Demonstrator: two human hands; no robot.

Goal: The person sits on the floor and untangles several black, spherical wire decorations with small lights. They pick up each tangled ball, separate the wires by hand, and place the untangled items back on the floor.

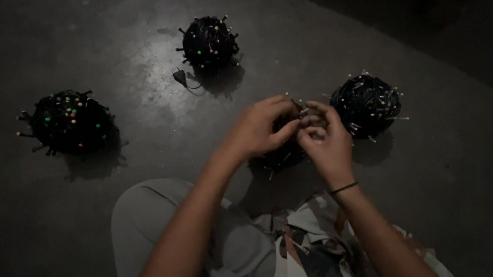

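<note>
Fingertips of both hands meet over a dark bundle of string lights (282,150) lying on the floor just ahead of the knees. Left hand (260,128) and right hand (326,141) pinch a small bulb or wire end between them, directly above that bundle; neither is nearer.
</note>
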